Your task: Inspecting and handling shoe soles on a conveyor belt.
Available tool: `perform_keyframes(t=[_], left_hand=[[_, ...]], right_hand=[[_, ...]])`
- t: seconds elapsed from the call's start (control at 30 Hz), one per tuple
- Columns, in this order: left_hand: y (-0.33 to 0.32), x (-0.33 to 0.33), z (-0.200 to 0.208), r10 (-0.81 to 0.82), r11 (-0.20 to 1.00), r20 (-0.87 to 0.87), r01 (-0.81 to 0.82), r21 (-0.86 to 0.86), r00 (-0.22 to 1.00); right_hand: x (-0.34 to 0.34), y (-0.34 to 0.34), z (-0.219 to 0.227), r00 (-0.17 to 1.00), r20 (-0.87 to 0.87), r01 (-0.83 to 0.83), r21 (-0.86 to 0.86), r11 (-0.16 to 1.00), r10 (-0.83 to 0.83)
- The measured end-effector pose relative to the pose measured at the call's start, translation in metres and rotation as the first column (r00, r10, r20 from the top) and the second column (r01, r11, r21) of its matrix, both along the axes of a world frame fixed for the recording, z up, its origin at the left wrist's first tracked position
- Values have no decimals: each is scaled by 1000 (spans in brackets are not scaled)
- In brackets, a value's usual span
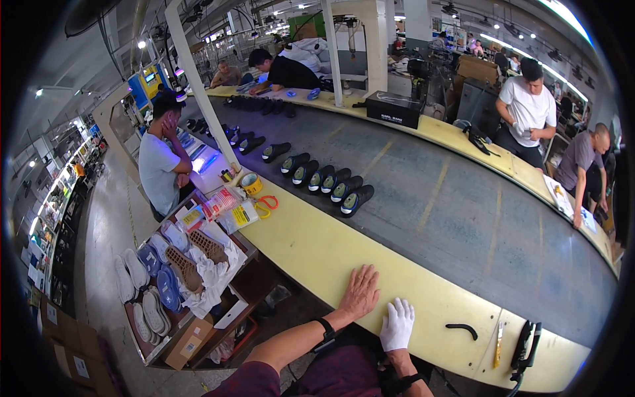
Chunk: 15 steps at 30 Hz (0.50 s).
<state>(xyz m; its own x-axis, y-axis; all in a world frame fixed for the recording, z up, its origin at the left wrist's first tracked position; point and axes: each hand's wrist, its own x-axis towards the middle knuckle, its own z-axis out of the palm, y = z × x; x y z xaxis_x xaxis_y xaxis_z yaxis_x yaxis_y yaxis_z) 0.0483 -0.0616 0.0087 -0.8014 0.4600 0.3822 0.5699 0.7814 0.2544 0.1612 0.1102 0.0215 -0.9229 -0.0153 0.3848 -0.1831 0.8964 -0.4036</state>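
Both hands are laid flat, grips wide, nothing held: left hand [359,292] bare, right hand [397,324] gloved, on the yellow table [311,248] edge. Dark shoes [321,180] are lined up at 11 o'clock on the grey conveyor belt [463,218], factory hall all around.

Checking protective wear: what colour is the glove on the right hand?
White; the glove on the right hand shows clearly in the head view.

Bare left hand [359,291] flat, fingers [368,272] spread, on pale yellow surface edge [311,248]. White-gloved right hand [397,324] flat just beside it, fingers together.
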Motion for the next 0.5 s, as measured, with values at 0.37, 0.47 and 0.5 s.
perform_keyframes(t=[0.37, 0.47, 0.5], left_hand=[[0, -1, -1, 19, 1000, 44, -18, -3, 999], [0, 0, -1, 16, 1000, 43, -16, 4, 999], [0, -1, -1, -5, 1000, 7, 5, 26, 1000]], right_hand=[[0, 0, -2, 1000, -1, 1, -4, 1000, -1], [0, 0, -1, 1000, -4, 1, 0, 1000, -1], [0, 0, -1, 1000, 0, 1, 4, 1000, -1]])
